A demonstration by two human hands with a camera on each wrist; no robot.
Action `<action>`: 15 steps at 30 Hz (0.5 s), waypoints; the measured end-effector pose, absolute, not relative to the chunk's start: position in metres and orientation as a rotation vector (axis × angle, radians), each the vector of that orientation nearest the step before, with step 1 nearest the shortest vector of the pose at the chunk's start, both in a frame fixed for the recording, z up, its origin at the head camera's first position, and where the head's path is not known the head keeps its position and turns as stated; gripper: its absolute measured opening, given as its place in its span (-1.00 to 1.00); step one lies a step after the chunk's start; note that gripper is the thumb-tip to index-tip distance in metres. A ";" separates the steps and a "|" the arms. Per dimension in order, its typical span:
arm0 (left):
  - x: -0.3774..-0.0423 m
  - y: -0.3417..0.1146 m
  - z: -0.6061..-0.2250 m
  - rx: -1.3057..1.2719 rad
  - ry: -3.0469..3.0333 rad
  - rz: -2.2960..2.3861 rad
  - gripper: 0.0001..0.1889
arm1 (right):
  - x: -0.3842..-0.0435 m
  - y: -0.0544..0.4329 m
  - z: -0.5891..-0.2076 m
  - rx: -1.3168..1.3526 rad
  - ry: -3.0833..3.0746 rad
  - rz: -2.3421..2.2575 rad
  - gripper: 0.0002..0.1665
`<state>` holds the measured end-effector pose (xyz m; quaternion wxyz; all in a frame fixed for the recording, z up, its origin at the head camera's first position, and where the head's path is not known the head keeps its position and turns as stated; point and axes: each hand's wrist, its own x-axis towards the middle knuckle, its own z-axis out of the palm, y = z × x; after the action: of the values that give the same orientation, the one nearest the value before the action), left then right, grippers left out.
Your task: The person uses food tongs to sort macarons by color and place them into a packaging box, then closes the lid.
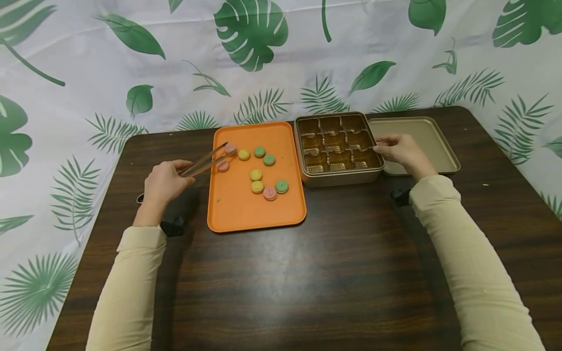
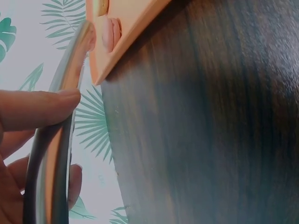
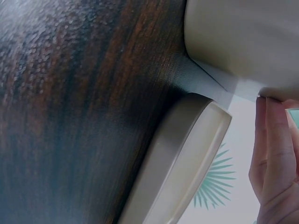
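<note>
In the head view my left hand (image 1: 164, 183) holds metal tongs (image 1: 204, 163) over the left edge of the orange tray (image 1: 237, 214). The tong tips lie either side of a pink macaron (image 1: 230, 147) near the tray's far left corner; whether they squeeze it I cannot tell. A second pink macaron (image 1: 223, 166) lies just below the tongs. My right hand (image 1: 404, 150) grips the right rim of a gold tin box (image 1: 342, 179), fitted with a brown divided insert (image 1: 334, 140) whose compartments hold nothing. In the right wrist view, its fingers (image 3: 278, 144) touch the box's side.
Yellow macarons (image 1: 256, 175), green macarons (image 1: 269, 160) and another pink macaron (image 1: 270, 193) lie about the tray's middle. The gold lid (image 1: 421, 141) rests right of the box. Dark wooden table (image 1: 307, 282) extends in front; a leaf-print cloth (image 1: 316, 58) hangs behind.
</note>
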<state>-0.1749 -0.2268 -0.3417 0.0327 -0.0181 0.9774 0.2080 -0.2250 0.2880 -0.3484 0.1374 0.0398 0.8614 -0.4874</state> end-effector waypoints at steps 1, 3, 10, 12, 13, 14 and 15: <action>-0.175 -0.227 -0.342 -0.058 3.015 0.658 -0.54 | -0.225 0.288 -0.348 0.115 2.491 -1.411 -0.32; -0.175 -0.226 -0.341 -0.063 3.029 0.702 -0.54 | -0.225 0.288 -0.348 0.113 2.488 -1.415 -0.32; -0.176 -0.209 -0.336 -0.085 3.022 0.903 -0.51 | -0.224 0.288 -0.347 0.111 2.504 -1.391 -0.32; -0.178 -0.202 -0.334 -0.090 3.009 0.960 -0.51 | -0.224 0.288 -0.347 0.114 2.519 -1.367 -0.32; -0.178 -0.197 -0.333 -0.089 2.997 0.990 -0.51 | -0.224 0.288 -0.347 0.116 2.526 -1.355 -0.33; -0.179 -0.192 -0.332 -0.093 2.981 1.026 -0.51 | -0.224 0.288 -0.346 0.116 2.532 -1.345 -0.33; -0.180 -0.188 -0.332 -0.094 2.967 1.054 -0.50 | -0.224 0.287 -0.346 0.117 2.538 -1.336 -0.33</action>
<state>-0.1803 -0.1877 -0.3320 -0.0044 -0.0299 0.9418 0.3347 -0.2240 0.2873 -0.3464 0.1353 0.0404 0.8760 -0.4612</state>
